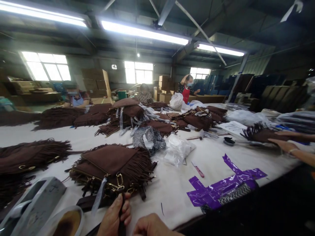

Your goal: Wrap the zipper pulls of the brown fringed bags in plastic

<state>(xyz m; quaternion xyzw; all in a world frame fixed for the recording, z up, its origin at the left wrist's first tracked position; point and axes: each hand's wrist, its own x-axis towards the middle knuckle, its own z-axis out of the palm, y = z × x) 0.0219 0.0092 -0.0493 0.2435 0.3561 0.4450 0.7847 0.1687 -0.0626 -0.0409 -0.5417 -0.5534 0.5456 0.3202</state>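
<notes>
I see the left hand (115, 214) gripping a dark strap (122, 209) by the brown fringed bag (108, 160), left of centre; the right hand (152, 226), bottom centre, curls, its contents hidden. Lower left, a bowl (81, 217) contains something brown. The sheet (232, 128), right, I cannot read.

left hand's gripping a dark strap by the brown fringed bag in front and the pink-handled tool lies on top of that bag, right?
Not quite: the head view shows the pink-handled tool on the white tabletop, between the clear plastic and purple tape. The left hand does grip a dark strap by the brown fringed bag.
</notes>
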